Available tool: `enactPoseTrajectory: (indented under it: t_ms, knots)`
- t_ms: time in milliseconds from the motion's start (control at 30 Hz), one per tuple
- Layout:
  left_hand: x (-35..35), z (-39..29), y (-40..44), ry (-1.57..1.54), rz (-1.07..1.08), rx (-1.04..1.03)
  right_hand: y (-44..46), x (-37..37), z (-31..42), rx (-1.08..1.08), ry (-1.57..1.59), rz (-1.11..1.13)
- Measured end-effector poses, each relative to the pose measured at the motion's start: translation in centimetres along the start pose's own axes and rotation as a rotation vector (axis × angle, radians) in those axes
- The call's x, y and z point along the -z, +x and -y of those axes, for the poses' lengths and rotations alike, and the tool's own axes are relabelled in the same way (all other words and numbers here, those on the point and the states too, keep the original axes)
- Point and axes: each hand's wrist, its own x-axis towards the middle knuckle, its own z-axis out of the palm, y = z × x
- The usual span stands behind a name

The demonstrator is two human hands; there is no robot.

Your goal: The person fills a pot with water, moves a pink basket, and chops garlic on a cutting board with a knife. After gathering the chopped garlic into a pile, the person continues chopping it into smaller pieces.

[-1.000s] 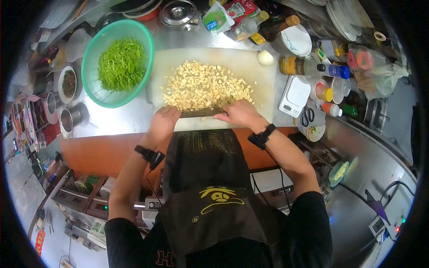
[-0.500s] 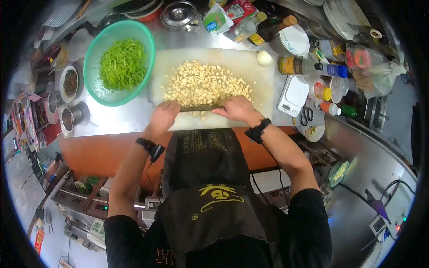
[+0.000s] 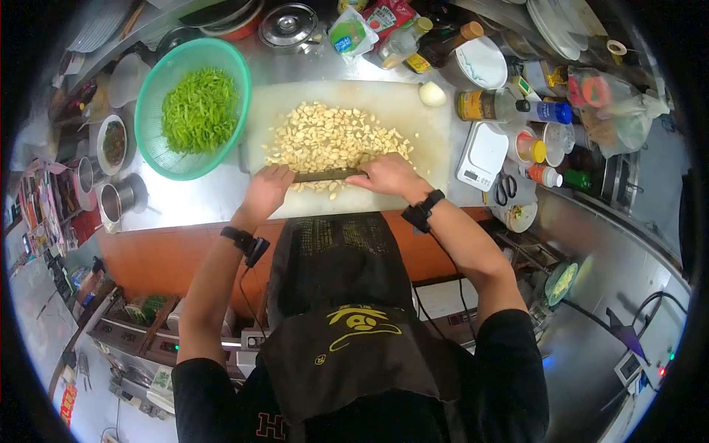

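Observation:
A dark knife lies level across the near side of a pile of chopped pale pieces on the white cutting board. My left hand is closed on the knife's left end. At the other end, my right hand grips the knife, fingers wrapped over it. Some pieces show on the near side of the blade, between my hands. A peeled white onion-like piece rests at the board's far right corner.
Left of the board stands a green colander with shredded green vegetable. To the right are a white scale, black scissors, jars and bottles. A metal lid and packets lie behind the board.
The knife, held in both hands, has shifted slightly away from me toward the pile. More pale pieces now show on its near side. The whole view has moved a little.

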Motion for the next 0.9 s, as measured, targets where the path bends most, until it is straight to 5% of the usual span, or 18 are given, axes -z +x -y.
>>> enactPoseTrajectory:
  t_ms: [900]
  knots:
    - [0.4,1.7,1.2,0.038,0.033,0.01,1.7,1.7,0.2,-0.045,-0.032,0.058]
